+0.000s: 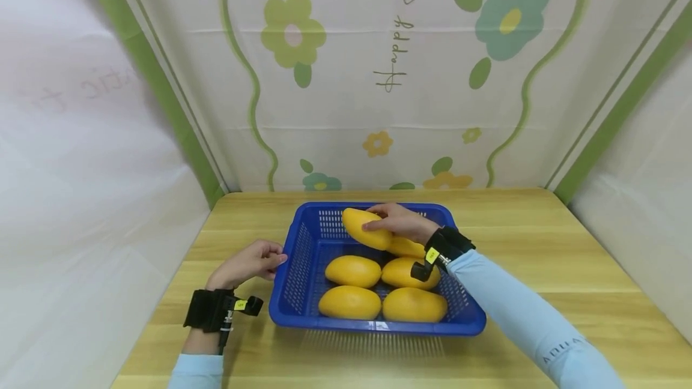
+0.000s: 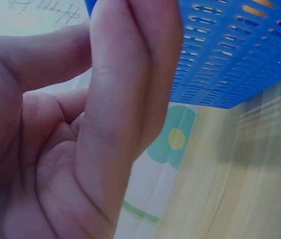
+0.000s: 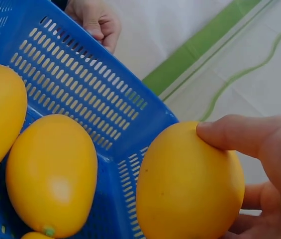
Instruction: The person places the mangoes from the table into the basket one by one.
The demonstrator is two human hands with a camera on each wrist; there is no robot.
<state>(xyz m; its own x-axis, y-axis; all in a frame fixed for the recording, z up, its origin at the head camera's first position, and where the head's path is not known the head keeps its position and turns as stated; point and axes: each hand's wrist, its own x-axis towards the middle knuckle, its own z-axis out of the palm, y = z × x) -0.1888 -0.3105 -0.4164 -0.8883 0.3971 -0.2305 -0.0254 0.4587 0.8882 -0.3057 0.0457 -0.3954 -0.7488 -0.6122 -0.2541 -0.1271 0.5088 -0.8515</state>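
Note:
A blue plastic basket [image 1: 286, 293] with slotted walls stands on the table, and several yellow mangoes [image 1: 353, 272] lie inside it. My right hand [image 1: 402, 223] grips one mango [image 1: 363, 228] near the basket's back wall, tilted and held above the basket floor. Another mango [image 1: 406, 247] lies partly hidden beneath that hand. In the right wrist view the thumb presses on the side of the held mango [image 3: 187, 184], and the other fingers are mostly behind it. At the basket's left rim, my left hand [image 1: 251, 264] pinches the edge between thumb and curled fingers.
The wooden table [image 1: 540, 281] extends on both sides of the basket. Behind it hangs a white cloth [image 1: 346, 101] printed with flowers and green lines, with more cloth walls at left and right. Each wrist wears a black strap with a small camera.

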